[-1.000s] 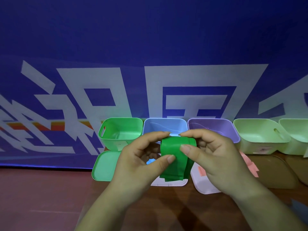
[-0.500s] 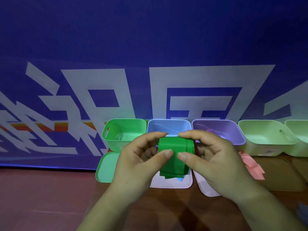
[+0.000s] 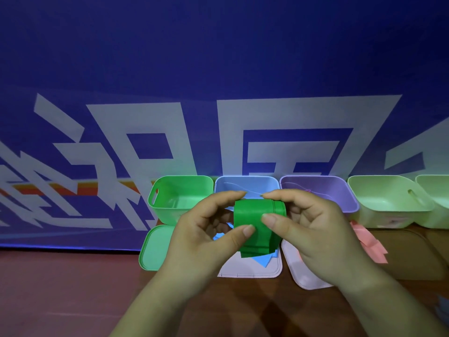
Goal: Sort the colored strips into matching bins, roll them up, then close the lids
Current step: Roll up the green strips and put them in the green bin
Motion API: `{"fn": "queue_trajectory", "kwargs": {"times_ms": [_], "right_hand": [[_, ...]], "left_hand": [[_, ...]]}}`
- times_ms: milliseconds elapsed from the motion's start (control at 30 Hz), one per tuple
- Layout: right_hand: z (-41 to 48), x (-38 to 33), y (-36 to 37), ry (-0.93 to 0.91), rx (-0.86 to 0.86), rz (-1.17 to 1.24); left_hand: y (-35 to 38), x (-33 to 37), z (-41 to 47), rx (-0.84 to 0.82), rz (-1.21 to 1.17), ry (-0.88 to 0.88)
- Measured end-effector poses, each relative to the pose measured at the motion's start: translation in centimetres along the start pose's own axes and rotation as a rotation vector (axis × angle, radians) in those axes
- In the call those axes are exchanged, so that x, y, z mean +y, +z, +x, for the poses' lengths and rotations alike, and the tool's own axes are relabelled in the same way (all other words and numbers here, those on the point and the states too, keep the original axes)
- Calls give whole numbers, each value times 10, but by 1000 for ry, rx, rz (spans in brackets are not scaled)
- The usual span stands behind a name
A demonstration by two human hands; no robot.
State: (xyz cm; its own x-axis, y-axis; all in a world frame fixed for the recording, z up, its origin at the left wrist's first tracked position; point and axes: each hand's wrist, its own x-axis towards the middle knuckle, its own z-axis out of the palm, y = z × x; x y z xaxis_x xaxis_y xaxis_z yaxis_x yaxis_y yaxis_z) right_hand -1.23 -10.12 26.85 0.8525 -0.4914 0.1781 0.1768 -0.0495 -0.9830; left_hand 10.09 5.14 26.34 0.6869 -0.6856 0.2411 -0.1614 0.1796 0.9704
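Note:
Both hands hold a roll of green strips [image 3: 252, 217] above the table, in front of the bins. My left hand [image 3: 206, 234] pinches its left side with thumb and forefinger. My right hand [image 3: 313, 229] grips the right side, thumb pressed on the front. The loose green ends hang down below the roll. A blue strip [image 3: 263, 260] lies on the white lid [image 3: 250, 269] underneath. Behind stand the open green bin [image 3: 179, 198], the blue bin [image 3: 245, 184] and the purple bin [image 3: 320, 193].
A green lid [image 3: 155, 249] lies before the green bin, a pinkish lid [image 3: 303, 276] right of the white one. Pink strips [image 3: 369, 244] lie at the right. Two pale green bins [image 3: 388, 200] stand further right. A blue banner rises behind the bins.
The green roll has grown tighter and the hanging tail shorter as my fingers turned it. The hands stay in about the same place.

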Motion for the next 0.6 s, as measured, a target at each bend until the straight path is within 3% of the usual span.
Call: {"fn": "queue_trajectory", "kwargs": {"times_ms": [600], "right_hand": [[0, 1, -5, 34, -27, -55]], "left_hand": [[7, -2, 2, 20, -25, -16]]}}
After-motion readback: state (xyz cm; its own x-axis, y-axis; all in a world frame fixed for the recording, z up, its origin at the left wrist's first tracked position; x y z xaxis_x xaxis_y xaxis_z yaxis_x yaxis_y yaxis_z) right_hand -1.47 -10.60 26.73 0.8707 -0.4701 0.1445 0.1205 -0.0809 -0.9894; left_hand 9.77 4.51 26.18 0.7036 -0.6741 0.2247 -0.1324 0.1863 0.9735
